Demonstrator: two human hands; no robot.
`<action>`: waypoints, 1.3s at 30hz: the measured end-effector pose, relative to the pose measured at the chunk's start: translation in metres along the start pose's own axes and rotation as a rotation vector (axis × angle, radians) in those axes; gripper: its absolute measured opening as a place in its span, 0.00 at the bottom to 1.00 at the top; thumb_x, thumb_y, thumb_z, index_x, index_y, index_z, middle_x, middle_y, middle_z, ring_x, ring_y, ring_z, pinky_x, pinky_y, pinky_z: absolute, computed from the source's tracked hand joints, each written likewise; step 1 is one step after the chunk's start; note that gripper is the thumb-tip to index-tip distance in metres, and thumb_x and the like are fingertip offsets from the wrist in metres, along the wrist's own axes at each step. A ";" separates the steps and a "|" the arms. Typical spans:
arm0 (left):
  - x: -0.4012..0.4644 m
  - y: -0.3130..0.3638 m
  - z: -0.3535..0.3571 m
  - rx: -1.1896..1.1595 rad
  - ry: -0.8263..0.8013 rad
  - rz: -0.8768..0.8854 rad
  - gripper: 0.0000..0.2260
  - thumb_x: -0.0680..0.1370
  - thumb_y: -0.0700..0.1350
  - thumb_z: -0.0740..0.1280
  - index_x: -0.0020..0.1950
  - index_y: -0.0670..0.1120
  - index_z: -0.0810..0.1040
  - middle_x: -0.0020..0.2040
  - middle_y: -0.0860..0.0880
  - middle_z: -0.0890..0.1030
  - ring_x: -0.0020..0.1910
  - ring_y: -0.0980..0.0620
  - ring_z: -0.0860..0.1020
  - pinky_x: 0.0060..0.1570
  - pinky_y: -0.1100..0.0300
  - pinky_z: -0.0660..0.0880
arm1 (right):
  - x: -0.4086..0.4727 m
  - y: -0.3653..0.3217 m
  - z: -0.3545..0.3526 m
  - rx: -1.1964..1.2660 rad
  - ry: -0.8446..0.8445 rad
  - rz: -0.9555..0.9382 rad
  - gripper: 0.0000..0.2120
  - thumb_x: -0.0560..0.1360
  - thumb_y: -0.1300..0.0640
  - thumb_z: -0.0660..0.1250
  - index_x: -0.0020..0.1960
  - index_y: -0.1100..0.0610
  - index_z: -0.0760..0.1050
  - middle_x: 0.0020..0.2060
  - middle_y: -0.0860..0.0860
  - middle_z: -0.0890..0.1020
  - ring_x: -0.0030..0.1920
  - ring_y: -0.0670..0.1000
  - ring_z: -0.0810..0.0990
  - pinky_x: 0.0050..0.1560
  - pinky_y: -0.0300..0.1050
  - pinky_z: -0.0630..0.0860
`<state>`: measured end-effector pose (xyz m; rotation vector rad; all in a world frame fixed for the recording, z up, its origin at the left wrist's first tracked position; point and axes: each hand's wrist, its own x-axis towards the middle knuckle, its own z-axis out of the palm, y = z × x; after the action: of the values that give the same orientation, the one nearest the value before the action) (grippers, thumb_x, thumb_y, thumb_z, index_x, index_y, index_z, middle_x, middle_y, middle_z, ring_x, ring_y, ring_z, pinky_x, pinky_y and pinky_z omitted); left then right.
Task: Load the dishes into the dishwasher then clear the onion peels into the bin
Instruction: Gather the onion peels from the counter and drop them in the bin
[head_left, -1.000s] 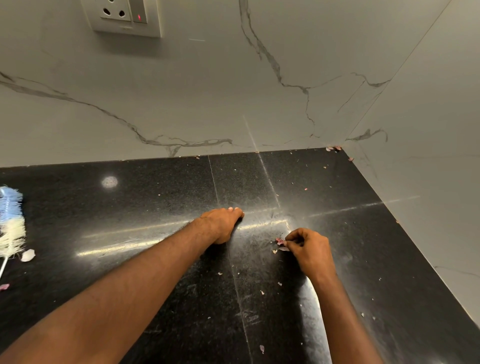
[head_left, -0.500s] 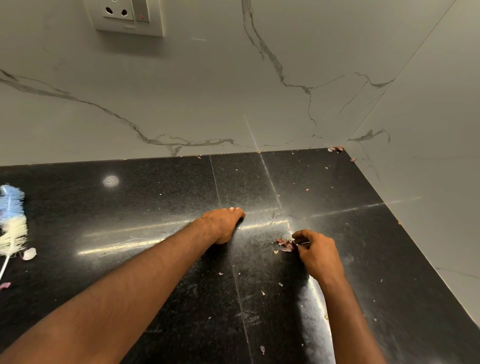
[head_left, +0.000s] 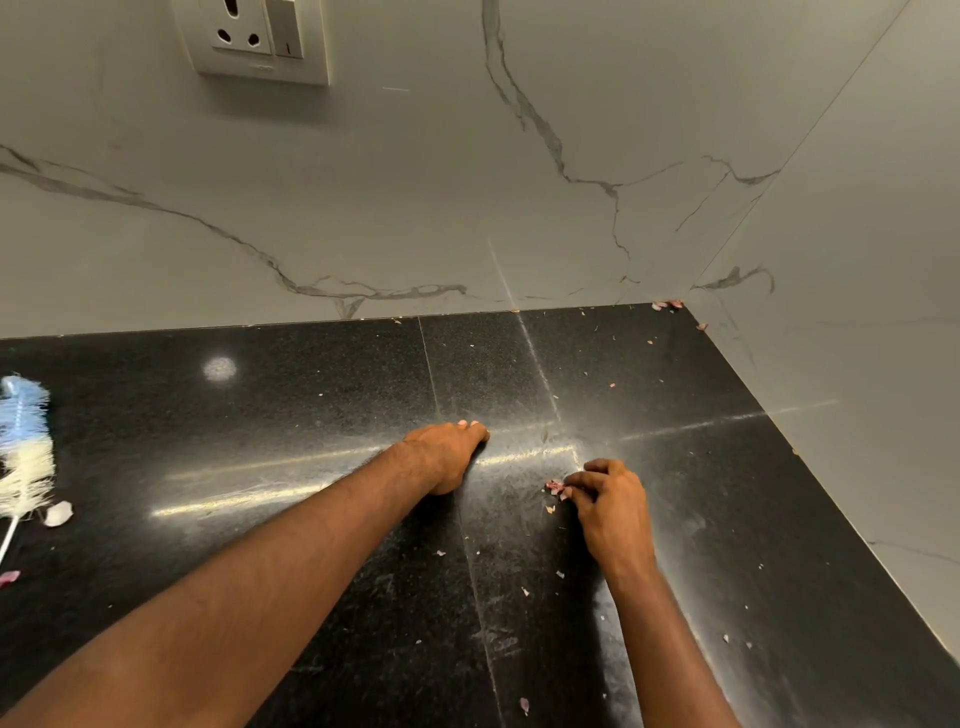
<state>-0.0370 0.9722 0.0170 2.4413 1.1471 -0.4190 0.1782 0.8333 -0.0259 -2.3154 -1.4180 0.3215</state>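
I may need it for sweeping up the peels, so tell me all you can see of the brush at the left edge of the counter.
The brush lies flat on the black counter at the far left, partly cut off by the frame edge. Its fluffy bristle head is blue at the far end and white nearer the camera, set on a thin pale stem that runs toward the camera. Neither hand touches it. A pale onion peel lies just beside the white bristles; whether they touch cannot be told.
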 end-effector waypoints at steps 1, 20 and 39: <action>0.000 0.000 0.000 0.005 0.001 0.002 0.27 0.82 0.38 0.65 0.78 0.50 0.62 0.77 0.46 0.68 0.70 0.43 0.74 0.66 0.48 0.72 | -0.001 -0.001 0.001 0.019 0.001 0.004 0.09 0.79 0.60 0.71 0.57 0.52 0.87 0.64 0.50 0.81 0.65 0.54 0.78 0.66 0.45 0.73; 0.004 0.000 0.009 0.008 0.012 0.002 0.31 0.82 0.35 0.64 0.83 0.49 0.57 0.83 0.47 0.61 0.80 0.45 0.65 0.77 0.46 0.66 | -0.034 -0.032 0.019 -0.305 -0.235 -0.262 0.22 0.82 0.67 0.57 0.75 0.60 0.73 0.74 0.57 0.74 0.73 0.57 0.74 0.73 0.46 0.69; -0.154 -0.041 0.070 -0.730 0.267 -0.017 0.10 0.84 0.40 0.65 0.63 0.48 0.81 0.54 0.50 0.86 0.50 0.57 0.85 0.53 0.57 0.82 | -0.021 -0.030 -0.007 1.646 -0.241 0.616 0.17 0.79 0.73 0.65 0.41 0.61 0.88 0.46 0.58 0.88 0.46 0.51 0.89 0.42 0.37 0.83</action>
<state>-0.1705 0.8610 0.0130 1.8661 1.1591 0.2958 0.1477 0.8252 -0.0066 -1.1469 -0.0821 1.3231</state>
